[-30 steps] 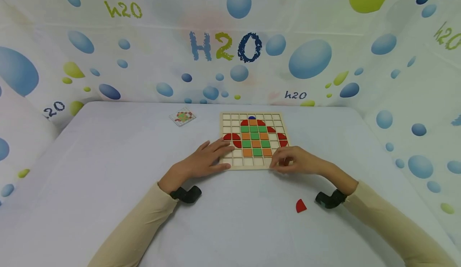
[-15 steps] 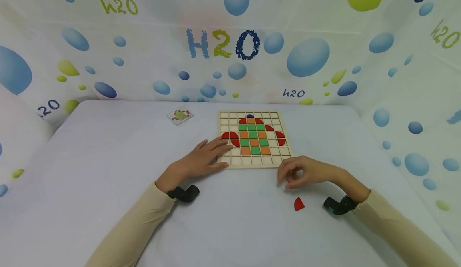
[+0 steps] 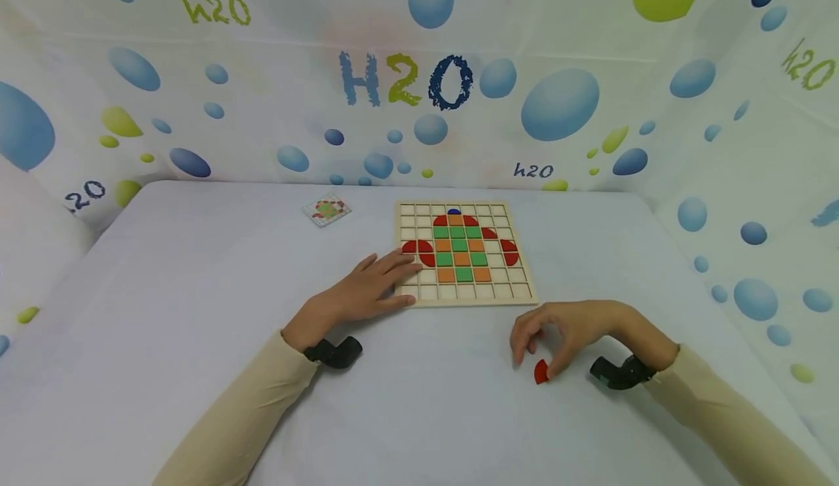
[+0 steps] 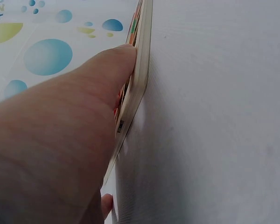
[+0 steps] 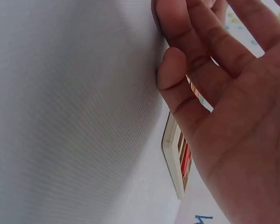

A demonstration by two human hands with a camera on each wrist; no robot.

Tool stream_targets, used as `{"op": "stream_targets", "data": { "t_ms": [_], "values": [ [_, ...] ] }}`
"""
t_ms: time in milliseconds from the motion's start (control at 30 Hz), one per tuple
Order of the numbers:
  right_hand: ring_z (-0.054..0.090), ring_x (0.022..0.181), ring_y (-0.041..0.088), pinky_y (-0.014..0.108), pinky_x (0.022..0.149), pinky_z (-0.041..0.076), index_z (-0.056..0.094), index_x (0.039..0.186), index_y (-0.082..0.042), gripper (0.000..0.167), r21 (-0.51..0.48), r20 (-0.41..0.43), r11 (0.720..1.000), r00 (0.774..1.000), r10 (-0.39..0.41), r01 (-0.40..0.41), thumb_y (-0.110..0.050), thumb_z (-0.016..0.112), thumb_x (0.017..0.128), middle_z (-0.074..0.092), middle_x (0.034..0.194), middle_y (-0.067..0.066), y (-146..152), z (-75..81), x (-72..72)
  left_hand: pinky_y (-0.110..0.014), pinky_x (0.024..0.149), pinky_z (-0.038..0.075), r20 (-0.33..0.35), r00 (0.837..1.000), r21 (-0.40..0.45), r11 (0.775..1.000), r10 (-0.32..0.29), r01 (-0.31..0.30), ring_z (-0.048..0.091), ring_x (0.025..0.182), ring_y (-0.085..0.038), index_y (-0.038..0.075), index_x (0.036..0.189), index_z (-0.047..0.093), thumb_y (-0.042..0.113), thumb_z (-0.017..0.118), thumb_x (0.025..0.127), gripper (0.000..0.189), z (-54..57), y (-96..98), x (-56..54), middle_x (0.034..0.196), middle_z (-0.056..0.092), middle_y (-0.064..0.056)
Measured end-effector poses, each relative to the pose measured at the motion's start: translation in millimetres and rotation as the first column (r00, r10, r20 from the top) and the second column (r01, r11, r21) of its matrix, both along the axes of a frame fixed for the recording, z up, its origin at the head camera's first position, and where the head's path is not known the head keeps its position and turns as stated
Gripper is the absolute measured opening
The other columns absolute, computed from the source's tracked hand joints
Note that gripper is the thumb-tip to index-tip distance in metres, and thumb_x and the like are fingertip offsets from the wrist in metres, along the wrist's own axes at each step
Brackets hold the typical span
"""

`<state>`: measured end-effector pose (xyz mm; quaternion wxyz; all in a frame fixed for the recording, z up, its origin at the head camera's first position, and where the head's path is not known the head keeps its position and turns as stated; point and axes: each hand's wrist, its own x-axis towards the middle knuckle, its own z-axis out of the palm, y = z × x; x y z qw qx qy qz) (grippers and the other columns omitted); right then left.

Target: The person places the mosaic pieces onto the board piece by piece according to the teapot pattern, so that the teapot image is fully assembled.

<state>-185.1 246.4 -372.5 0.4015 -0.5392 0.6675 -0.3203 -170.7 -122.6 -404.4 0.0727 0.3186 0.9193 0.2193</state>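
Note:
My left hand (image 3: 360,293) rests with extended fingers on the left edge of a wooden grid board (image 3: 472,302). Orange, green, red and blue pieces fill part of the board's squares. In the left wrist view the thumb lies over the board's rim (image 4: 141,70). My right hand (image 3: 580,326) is low over the table, in front of the board's right corner. Its thumb tip is at a loose red quarter-circle piece (image 3: 540,372), with the other fingers bent and apart from it. The right wrist view shows the palm and fingers, but not the red piece.
A small pattern card (image 3: 327,210) lies on the white tablecloth (image 3: 197,289), left of the board's far corner. Behind the table hangs a curtain (image 3: 295,92) printed with drops and H2O lettering.
My right hand has left the board's near right corner and come down toward me to the loose red piece, its thumb and fingers spreading. The left hand stays on the board.

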Motion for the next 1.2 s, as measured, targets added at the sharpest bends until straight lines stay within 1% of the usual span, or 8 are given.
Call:
{"op": "stream_targets", "data": {
  "t_ms": [133,267,500,633,733,867,1000,1200],
  "values": [
    [0.058,0.099,0.018,0.028,0.084,0.052,0.07,0.113,-0.011,0.029,-0.012,-0.003,1.0,1.0,0.02,-0.02,-0.007,0.075,0.085,0.064,0.113,0.002,0.9,-2.1,-0.4,-0.059,0.115,0.015,-0.003,1.0,0.003,1.0,-0.002,0.002,0.021,0.147,-0.032,0.011,0.151,0.036,0.038,0.057,0.098,0.062,1.0,0.3,0.3,0.156,0.031,-0.013],
    [0.059,0.096,0.017,0.028,0.081,0.053,0.072,0.109,-0.012,0.023,-0.029,-0.017,0.999,1.0,0.017,-0.017,-0.007,0.073,0.087,0.066,0.109,0.001,-0.2,-4.5,-1.5,-0.06,0.115,0.015,-0.008,1.0,0.012,1.0,-0.003,0.003,0.022,0.147,-0.033,0.01,0.151,0.037,0.037,0.057,0.098,0.062,1.3,0.5,1.6,0.156,0.031,-0.014],
    [0.059,0.078,0.012,0.023,0.067,0.05,0.072,0.105,-0.015,0.014,-0.052,-0.122,0.998,0.992,-0.029,0.023,-0.016,0.07,0.092,0.067,0.099,0.0,-4.2,-5.8,-2.5,-0.06,0.115,0.016,-0.013,1.0,0.02,1.0,-0.001,0.002,0.021,0.147,-0.033,0.01,0.15,0.038,0.036,0.058,0.098,0.062,1.5,0.3,2.5,0.155,0.032,-0.015],
    [0.058,0.077,0.013,0.022,0.066,0.049,0.072,0.106,-0.015,0.017,-0.061,-0.128,0.997,0.991,-0.049,0.041,-0.017,0.074,0.089,0.067,0.1,-0.001,-4.7,-5.3,-2.0,-0.06,0.115,0.016,-0.016,1.0,0.019,1.0,-0.004,0.004,0.022,0.147,-0.033,0.01,0.15,0.038,0.036,0.057,0.098,0.061,1.3,0.2,1.3,0.155,0.033,-0.014],
    [0.058,0.081,0.015,0.023,0.069,0.052,0.071,0.109,-0.015,0.022,-0.071,-0.126,0.998,0.992,-0.005,-0.004,-0.015,0.075,0.087,0.066,0.104,0.0,-5.3,-4.5,-1.6,-0.06,0.115,0.016,-0.014,1.0,0.016,1.0,-0.004,0.005,0.022,0.147,-0.033,0.01,0.15,0.037,0.037,0.057,0.098,0.061,1.7,0.4,0.8,0.155,0.033,-0.014],
    [0.057,0.084,0.013,0.022,0.069,0.052,0.07,0.114,-0.014,0.026,-0.073,-0.154,0.996,0.987,0.046,-0.058,-0.011,0.074,0.088,0.064,0.107,0.0,-6.7,-4.6,-1.6,-0.06,0.115,0.015,-0.009,1.0,0.011,1.0,-0.002,0.003,0.021,0.147,-0.033,0.01,0.15,0.037,0.037,0.057,0.098,0.062,3.4,0.2,1.4,0.155,0.032,-0.014],
    [0.056,0.083,0.013,0.021,0.068,0.051,0.069,0.116,-0.013,0.028,-0.057,-0.172,0.997,0.984,0.04,-0.05,-0.011,0.072,0.089,0.063,0.108,0.0,-8.8,-4.9,-0.6,-0.06,0.115,0.015,-0.004,1.0,0.014,1.0,-0.003,0.003,0.021,0.147,-0.033,0.01,0.151,0.037,0.036,0.057,0.098,0.062,3.7,0.0,1.1,0.155,0.032,-0.015],
    [0.056,0.076,0.014,0.021,0.063,0.05,0.072,0.109,-0.013,0.022,-0.069,-0.202,0.998,0.979,-0.014,0.0,-0.012,0.074,0.087,0.062,0.102,0.002,-11.2,-6.5,1.4,-0.06,0.115,0.015,-0.004,1.0,0.011,1.0,-0.003,0.003,0.022,0.146,-0.033,0.01,0.151,0.037,0.037,0.056,0.099,0.062,2.3,0.4,0.1,0.156,0.031,-0.014]
  ]
}}
